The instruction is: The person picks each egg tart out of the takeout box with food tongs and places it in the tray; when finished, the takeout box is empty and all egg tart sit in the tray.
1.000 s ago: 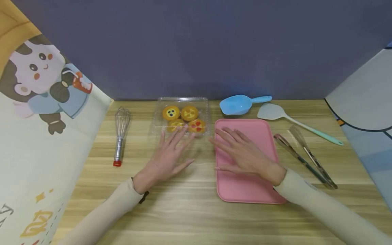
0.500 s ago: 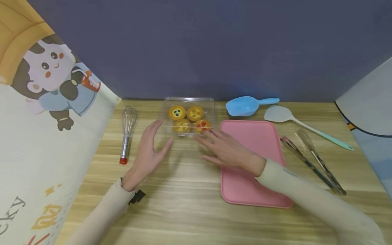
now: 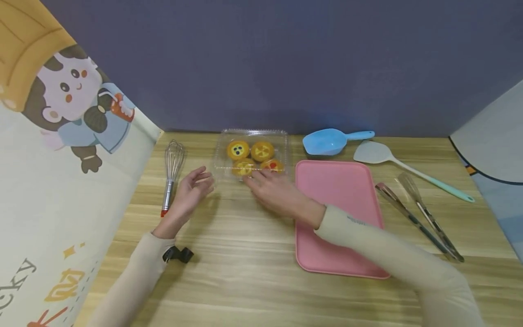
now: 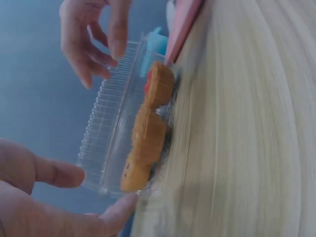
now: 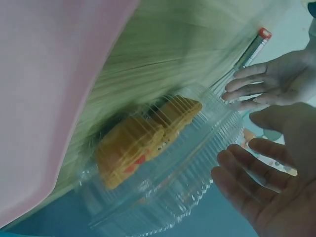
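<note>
A clear plastic clamshell box [image 3: 252, 132] stands near the back wall with its lid down and several egg tarts [image 3: 238, 150] inside. Fruit-like toppings show on the tarts. My right hand [image 3: 278, 193] is at the front edge of the box, overlapping it in the head view, its fingers [image 5: 237, 173] loosely bent beside the lid and holding nothing. To the left of the box is my left hand [image 3: 189, 195], thumb and fingers relaxed and apart. In the left wrist view its fingertips [image 4: 71, 175] come close to the box's end.
A pink tray [image 3: 335, 181] lies right of the box, under the right forearm. Behind it is a blue scoop [image 3: 327, 141]. A white spatula [image 3: 373, 152] and metal tongs [image 3: 412, 218] lie further right. At left, a whisk [image 3: 174, 159] lies close to the left hand.
My right hand has moved left from over the pink tray to the box's front edge. My left hand has drawn back left from the box. The view has shifted slightly.
</note>
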{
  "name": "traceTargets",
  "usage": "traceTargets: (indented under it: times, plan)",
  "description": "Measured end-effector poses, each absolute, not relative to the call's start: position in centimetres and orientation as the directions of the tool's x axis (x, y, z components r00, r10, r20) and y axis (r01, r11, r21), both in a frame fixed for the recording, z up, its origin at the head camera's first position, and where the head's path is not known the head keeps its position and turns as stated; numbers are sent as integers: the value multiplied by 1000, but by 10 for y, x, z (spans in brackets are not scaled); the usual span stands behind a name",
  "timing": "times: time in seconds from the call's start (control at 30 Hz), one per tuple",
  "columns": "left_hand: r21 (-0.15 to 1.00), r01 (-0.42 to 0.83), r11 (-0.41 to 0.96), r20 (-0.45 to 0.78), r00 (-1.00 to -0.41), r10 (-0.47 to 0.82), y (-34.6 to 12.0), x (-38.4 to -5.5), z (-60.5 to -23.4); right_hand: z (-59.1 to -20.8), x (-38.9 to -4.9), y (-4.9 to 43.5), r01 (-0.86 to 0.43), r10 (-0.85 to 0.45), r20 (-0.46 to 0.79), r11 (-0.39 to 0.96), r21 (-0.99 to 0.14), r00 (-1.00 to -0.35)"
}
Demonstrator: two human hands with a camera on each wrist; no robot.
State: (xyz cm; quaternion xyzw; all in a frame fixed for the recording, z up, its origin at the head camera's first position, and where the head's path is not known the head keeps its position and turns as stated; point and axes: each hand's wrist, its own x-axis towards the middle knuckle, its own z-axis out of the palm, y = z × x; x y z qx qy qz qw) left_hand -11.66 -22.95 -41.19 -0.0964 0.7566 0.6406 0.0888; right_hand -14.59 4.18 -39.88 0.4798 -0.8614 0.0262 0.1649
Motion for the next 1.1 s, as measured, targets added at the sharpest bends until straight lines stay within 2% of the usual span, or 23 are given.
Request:
traceTargets:
  times: [0.1, 0.27, 0.4, 0.83, 1.1]
  plan:
    - [950, -312, 7, -312, -950, 2, -230, -122, -415, -403, -147, 35, -819, -826, 305, 540, 193, -473]
    - [936, -336, -105, -337, -941, 10, -231, -128, -422, -410, -150, 30, -791, -835, 303, 540, 287, -460]
    - [930, -342, -137, -345, -939, 0, -232, -129, -425, -414, -151, 28, -785, -834, 324, 539, 306, -446]
    - [907, -356, -225, -372, -928, -28, -231, -128, -433, -419, -152, 24, -797, -819, 359, 547, 257, -447]
    - [906, -363, -216, -386, -919, -77, -228, -124, -435, -422, -151, 26, -807, -832, 370, 523, 275, -414]
